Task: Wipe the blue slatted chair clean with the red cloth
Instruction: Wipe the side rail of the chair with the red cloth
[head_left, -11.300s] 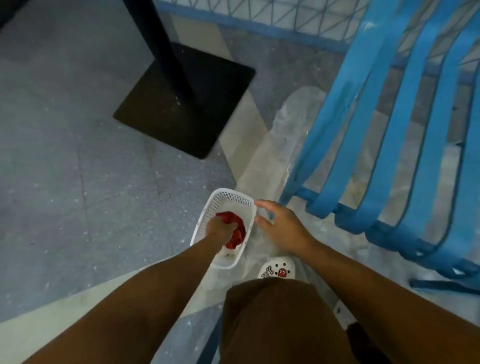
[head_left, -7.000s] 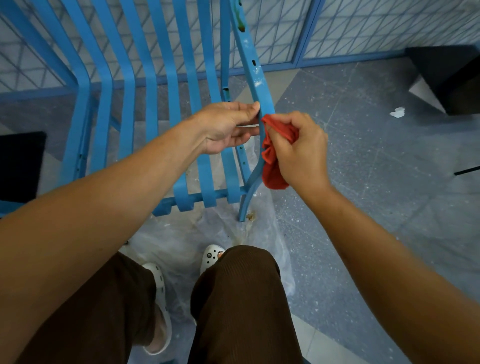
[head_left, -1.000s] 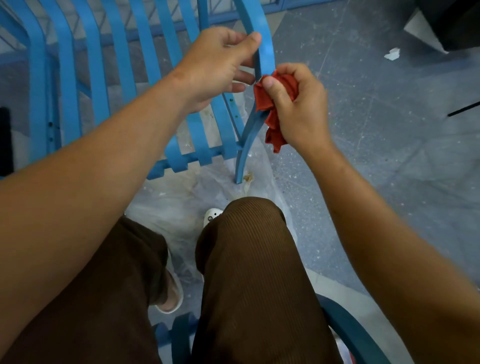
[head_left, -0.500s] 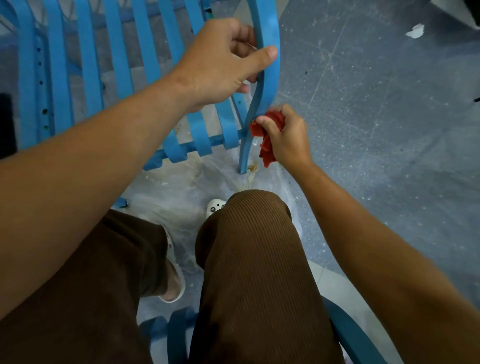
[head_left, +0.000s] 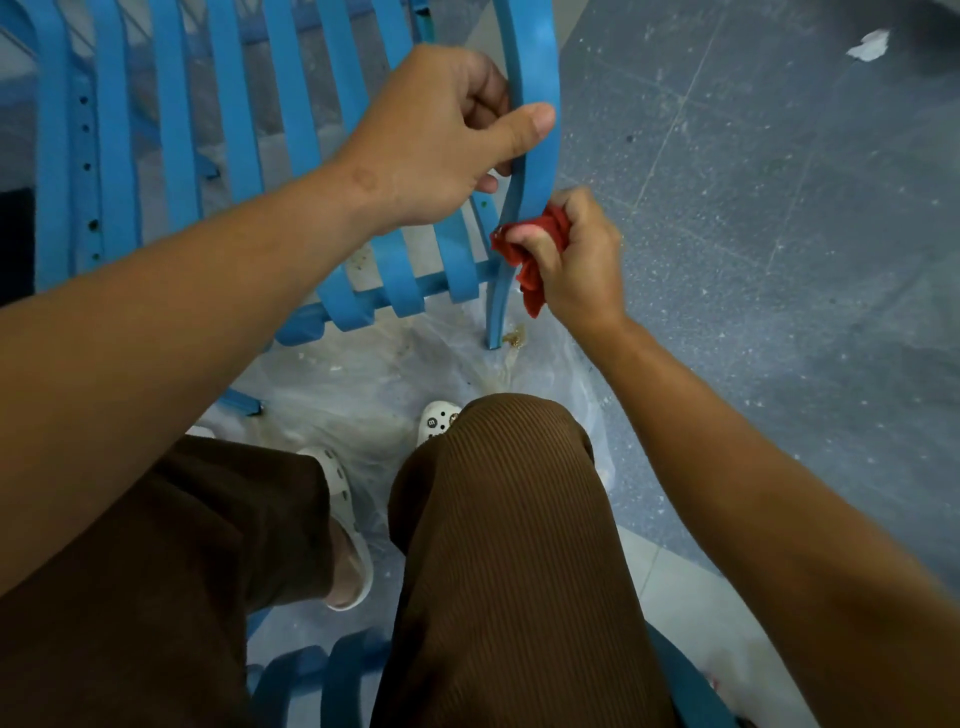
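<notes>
The blue slatted chair (head_left: 234, 130) fills the upper left, its curved outer frame bar running down the middle of the view. My left hand (head_left: 441, 140) grips that bar high up, thumb across its front. Lower on the same bar, my right hand (head_left: 576, 260) holds the bunched red cloth (head_left: 535, 254) against the bar's right side, above the crossbar where the slats end.
A clear plastic sheet (head_left: 363, 395) with brown stains lies under the chair on the grey speckled floor (head_left: 779, 208). My knees in brown trousers and white clogs (head_left: 439, 418) sit below. Slats of a second blue seat (head_left: 311, 680) show at the bottom. A paper scrap (head_left: 870, 44) lies far right.
Over the last second my right hand slid the red cloth down the frame bar from beside my left hand to near the crossbar. My left hand kept its grip on the bar.
</notes>
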